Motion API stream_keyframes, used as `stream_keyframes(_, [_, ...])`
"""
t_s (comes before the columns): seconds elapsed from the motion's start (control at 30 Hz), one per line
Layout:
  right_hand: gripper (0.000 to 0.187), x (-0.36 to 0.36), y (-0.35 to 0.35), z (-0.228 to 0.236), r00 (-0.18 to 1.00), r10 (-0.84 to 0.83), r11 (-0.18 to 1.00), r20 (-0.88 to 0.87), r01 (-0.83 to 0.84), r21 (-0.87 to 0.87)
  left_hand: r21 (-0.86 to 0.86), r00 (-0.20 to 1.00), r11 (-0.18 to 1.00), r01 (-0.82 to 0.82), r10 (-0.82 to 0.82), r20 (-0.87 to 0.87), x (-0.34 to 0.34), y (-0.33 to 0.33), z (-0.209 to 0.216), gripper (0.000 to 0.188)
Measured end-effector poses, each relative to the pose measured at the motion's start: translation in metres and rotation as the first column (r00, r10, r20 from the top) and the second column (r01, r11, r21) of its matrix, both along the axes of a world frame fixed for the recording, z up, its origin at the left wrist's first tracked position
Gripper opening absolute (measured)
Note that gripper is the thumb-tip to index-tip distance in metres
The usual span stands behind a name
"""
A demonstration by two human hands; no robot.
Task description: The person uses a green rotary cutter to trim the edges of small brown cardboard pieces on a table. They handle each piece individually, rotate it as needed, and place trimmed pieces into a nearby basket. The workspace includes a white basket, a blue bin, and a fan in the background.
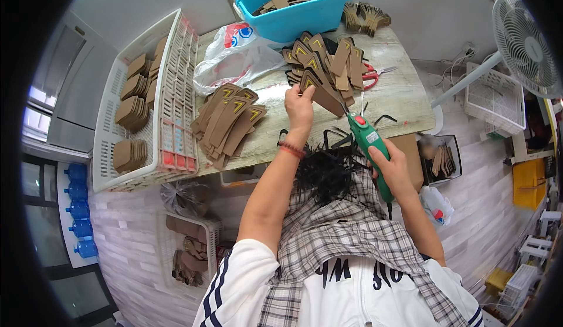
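Observation:
My left hand (pixel 299 109) pinches the edge of a long brown patch (pixel 326 99) with a dark border and a yellow chevron at its end. In my right hand (pixel 394 167) is a green handheld electric cutter (pixel 369 139) with a red button, a slim metal tip and a cord. The tip is beside the near end of the patch; I cannot tell whether they touch. Just beyond, a pile of similar patches (pixel 308 56) lies on the table. Black strip scraps (pixel 329 171) lie heaped on the checked apron (pixel 358 233) over my lap.
Red-handled scissors (pixel 370 79) lie right of the pile. More chevron patches (pixel 226 122) spread at the left, beside a white crate (pixel 170 139) of brown pieces. A blue bin (pixel 293 19), a plastic bag (pixel 234 57) and bundled pieces (pixel 365 19) stand behind. A fan (pixel 522 45) is at right.

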State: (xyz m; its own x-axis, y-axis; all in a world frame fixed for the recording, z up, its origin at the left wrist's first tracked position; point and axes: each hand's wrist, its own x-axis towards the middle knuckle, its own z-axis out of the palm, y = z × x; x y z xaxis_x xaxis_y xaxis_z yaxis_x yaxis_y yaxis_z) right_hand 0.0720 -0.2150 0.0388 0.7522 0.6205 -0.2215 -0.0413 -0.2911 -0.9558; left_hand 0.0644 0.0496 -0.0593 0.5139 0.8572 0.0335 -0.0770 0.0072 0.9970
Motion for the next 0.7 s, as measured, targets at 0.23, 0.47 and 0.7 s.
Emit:
stream_keyframes(0.23, [0.04, -0.013, 0.018, 0.019, 0.999, -0.006, 0.996, 0.053, 0.001, 0.088, -0.167, 0.943, 0.976, 0.142, -0.083, 0.322, -0.052, -0.033, 0.08, 0.006])
stream_keyframes(0.47, [0.038, -0.019, 0.016, 0.029, 0.998, 0.014, 0.991, 0.064, -0.022, 0.133, -0.264, 0.922, 0.948, 0.177, -0.066, 0.381, -0.057, -0.042, 0.087, 0.005])
stream_keyframes(0.7, [0.04, -0.016, 0.011, 0.027, 0.998, 0.014, 0.991, 0.057, -0.021, 0.129, -0.324, 0.911, 0.927, 0.189, -0.042, 0.411, -0.054, -0.051, 0.091, 0.006])
